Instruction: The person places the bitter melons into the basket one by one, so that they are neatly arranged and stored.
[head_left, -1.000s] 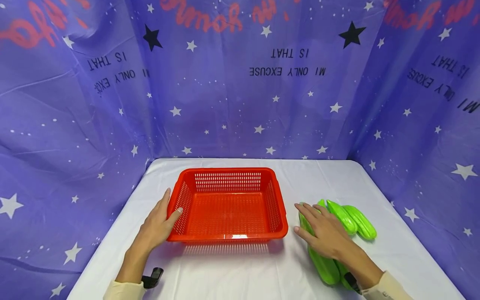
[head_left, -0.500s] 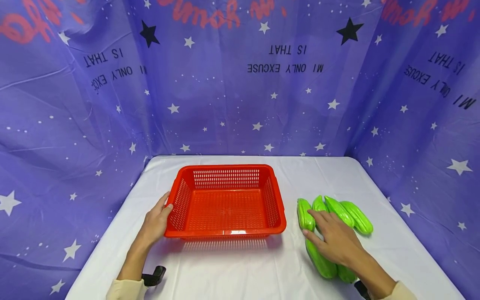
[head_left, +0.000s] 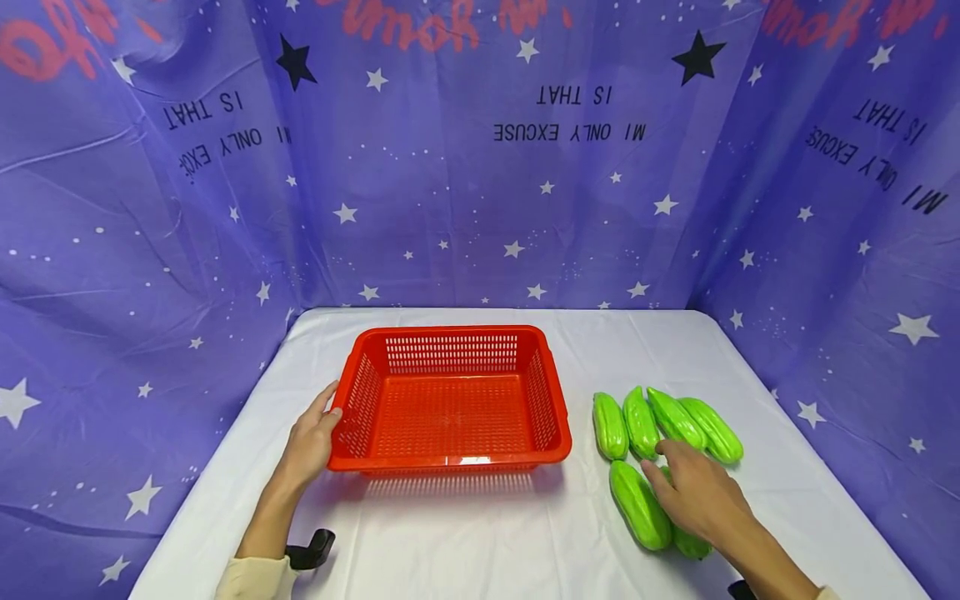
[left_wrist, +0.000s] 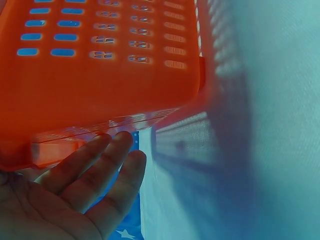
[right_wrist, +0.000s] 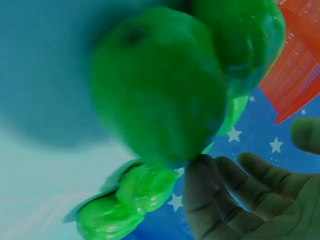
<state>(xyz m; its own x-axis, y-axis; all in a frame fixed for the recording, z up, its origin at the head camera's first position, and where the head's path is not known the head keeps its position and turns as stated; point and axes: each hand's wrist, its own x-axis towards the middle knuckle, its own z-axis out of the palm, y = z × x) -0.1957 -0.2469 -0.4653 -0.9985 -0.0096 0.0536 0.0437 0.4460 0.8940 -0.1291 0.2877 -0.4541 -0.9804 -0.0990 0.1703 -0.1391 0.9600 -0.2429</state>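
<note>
I have the left hand (head_left: 309,443) gripping the red basket (head_left: 450,463) by its rim, mid-frame, basket floor showing, right hand (head_left: 703,497) loosely spread, touching a green vegetable (head_left: 692,545), lower right, five others nearby

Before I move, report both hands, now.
Left hand: closed on the red basket, thumb at its rim.
Right hand: open, over a green vegetable, not gripping it.

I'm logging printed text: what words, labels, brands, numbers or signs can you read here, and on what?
"MI ONLY EXCUSE": black, upside down, repeated on the purple star-printed fabric backdrop.
"IS THAT": black, upside down, repeated on the backdrop.
Large red cursive script on the backdrop: cropped, unreadable.
</note>
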